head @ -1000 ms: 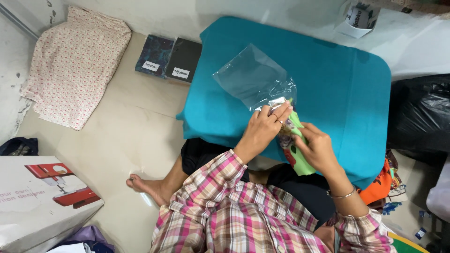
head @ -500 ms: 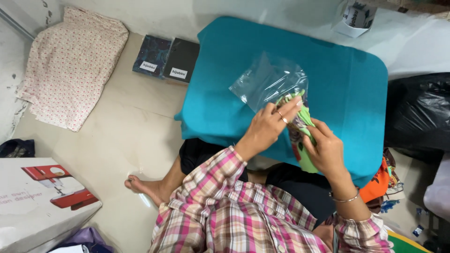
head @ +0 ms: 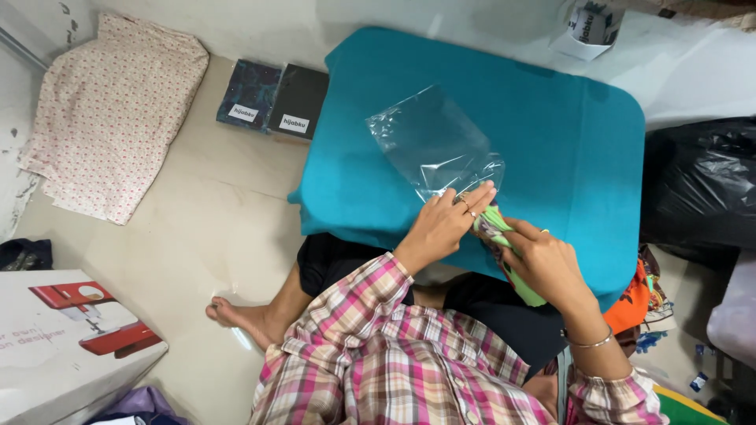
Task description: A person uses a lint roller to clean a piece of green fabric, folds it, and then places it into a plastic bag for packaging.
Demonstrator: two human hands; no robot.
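Fingers of the left hand (head: 443, 226) lie nearly flat, pressing the mouth of a clear, crinkled plastic bag (head: 435, 145) against the table; nothing is enclosed in that hand. Right hand (head: 543, 264) is curled tight around a folded bright green cloth with a patterned edge (head: 504, 236), its leading end touching the bag mouth just beside the left fingertips. Whether any cloth is already inside the bag cannot be told.

Bag lies flat on a low table covered in teal fabric (head: 567, 134), near its front edge, with the sealed end pointing toward the far side. Person sits on a pale tiled floor (head: 205, 228), legs under the table.

Two dark flat boxes (head: 274, 101) sit on the floor at the table's far left corner, well apart from the hands. Floral cushion (head: 110, 118) lies further left. White carton picturing a red sewing machine (head: 71, 338) stands near left. Black plastic sack (head: 701, 181) crowds the table's right edge. Teal surface beyond and to the right of the bag is bare.
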